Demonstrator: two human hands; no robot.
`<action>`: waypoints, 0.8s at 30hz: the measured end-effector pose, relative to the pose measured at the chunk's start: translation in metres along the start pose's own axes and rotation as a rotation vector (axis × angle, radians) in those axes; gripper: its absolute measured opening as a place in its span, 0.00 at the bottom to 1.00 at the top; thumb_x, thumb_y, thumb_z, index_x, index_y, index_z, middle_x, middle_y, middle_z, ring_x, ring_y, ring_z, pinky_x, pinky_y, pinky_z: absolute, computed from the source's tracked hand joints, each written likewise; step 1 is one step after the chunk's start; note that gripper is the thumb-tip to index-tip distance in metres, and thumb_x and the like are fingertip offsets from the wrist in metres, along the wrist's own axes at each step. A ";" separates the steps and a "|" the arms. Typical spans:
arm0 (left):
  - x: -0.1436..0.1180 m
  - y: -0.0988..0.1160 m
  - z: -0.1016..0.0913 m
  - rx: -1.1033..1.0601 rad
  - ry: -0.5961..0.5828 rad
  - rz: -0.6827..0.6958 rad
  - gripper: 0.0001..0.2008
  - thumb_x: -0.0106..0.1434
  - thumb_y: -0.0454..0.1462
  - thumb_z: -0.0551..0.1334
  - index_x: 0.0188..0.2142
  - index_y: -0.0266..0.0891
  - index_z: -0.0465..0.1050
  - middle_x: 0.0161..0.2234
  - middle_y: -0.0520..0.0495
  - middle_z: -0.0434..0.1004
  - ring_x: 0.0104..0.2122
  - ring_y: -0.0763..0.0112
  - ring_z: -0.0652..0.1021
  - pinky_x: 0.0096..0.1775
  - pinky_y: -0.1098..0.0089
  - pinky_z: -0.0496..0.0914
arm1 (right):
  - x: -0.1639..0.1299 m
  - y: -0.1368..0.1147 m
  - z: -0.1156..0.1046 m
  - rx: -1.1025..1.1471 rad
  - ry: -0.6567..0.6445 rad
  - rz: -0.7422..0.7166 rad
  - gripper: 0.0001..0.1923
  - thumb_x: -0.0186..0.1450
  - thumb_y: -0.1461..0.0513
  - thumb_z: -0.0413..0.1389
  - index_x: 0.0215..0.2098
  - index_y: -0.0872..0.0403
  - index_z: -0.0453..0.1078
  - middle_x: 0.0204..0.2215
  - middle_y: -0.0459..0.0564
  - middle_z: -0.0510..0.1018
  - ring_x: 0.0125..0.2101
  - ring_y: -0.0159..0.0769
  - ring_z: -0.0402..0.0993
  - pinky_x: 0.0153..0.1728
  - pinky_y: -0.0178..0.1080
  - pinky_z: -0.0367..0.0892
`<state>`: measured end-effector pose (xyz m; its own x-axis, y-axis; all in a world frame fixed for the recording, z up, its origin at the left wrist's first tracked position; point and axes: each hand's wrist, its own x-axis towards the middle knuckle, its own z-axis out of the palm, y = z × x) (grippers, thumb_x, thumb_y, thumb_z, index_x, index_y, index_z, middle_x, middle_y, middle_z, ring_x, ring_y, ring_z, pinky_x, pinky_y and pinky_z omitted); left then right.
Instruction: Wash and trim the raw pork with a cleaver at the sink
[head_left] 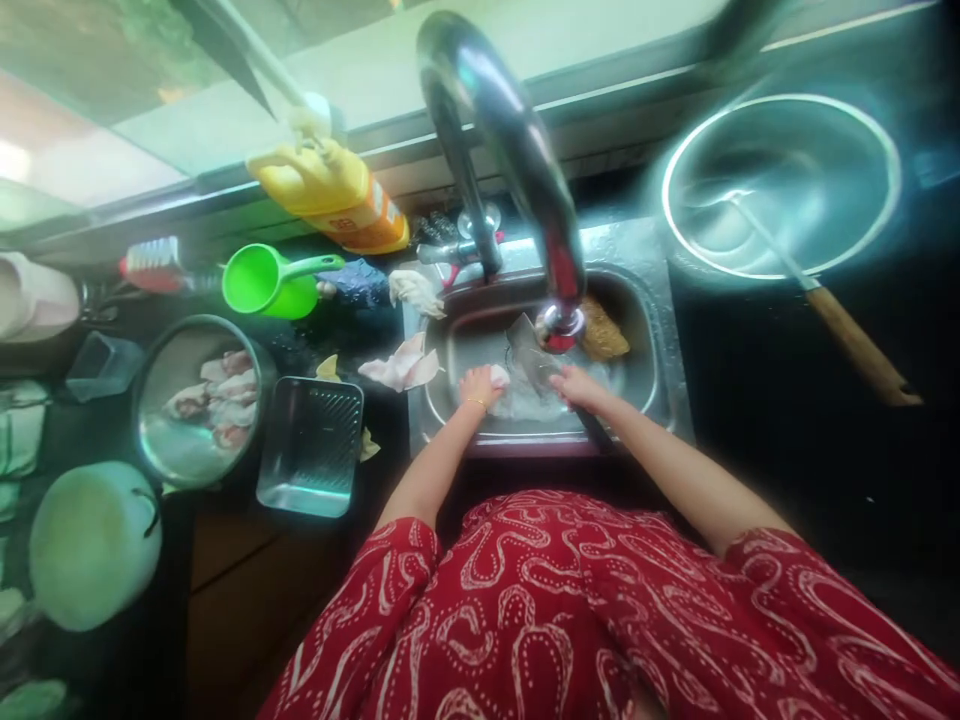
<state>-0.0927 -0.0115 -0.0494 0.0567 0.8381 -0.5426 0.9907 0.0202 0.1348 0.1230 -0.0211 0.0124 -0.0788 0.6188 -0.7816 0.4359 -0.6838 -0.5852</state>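
Both of my hands are low in the steel sink (654, 365). My right hand (581, 387) is wrapped round the dark handle (595, 430) of a cleaver. The cleaver's broad grey blade (527, 348) points away from me, tilted over the basin. My left hand (480, 388), with a thin bangle on the wrist, is closed on a small white thing (499, 376) beside the blade; its kind is too blurred to tell. Under the hands lies something pale and wet-looking. A brown scrubbing pad (604, 330) rests at the sink's back right.
The curved tap (517, 130) arches over the sink. Pale skin-like scraps (403, 365) lie at its left edge. Further left are a clear tray (311, 450), a steel bowl (251, 400) with raw meat pieces, a green mug (255, 280) and a yellow jug (337, 200). A large pan (780, 190) stands right.
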 end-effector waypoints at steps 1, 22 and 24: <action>-0.003 -0.005 0.002 -0.005 -0.045 -0.055 0.29 0.60 0.51 0.60 0.56 0.42 0.61 0.55 0.38 0.67 0.55 0.53 0.68 0.52 0.59 0.64 | 0.006 -0.003 0.008 -0.026 -0.020 -0.008 0.03 0.69 0.66 0.46 0.36 0.54 0.59 0.15 0.37 0.60 0.12 0.25 0.54 0.14 0.29 0.54; -0.011 -0.003 0.012 -0.173 -0.148 0.067 0.30 0.57 0.41 0.66 0.55 0.40 0.57 0.54 0.39 0.65 0.54 0.60 0.72 0.53 0.66 0.65 | 0.006 -0.020 0.022 0.019 -0.160 0.099 0.02 0.70 0.65 0.45 0.38 0.53 0.57 0.15 0.35 0.59 0.12 0.25 0.54 0.15 0.30 0.54; -0.012 -0.002 0.011 -0.179 -0.158 0.064 0.29 0.57 0.41 0.66 0.55 0.39 0.57 0.54 0.38 0.65 0.54 0.60 0.72 0.53 0.66 0.65 | 0.005 -0.022 0.022 0.019 -0.162 0.096 0.03 0.70 0.65 0.45 0.37 0.53 0.57 0.15 0.36 0.59 0.12 0.25 0.54 0.14 0.30 0.54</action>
<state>-0.0938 -0.0277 -0.0524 0.1514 0.7454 -0.6492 0.9473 0.0780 0.3106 0.0928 -0.0116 0.0169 -0.1813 0.4811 -0.8577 0.4310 -0.7451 -0.5090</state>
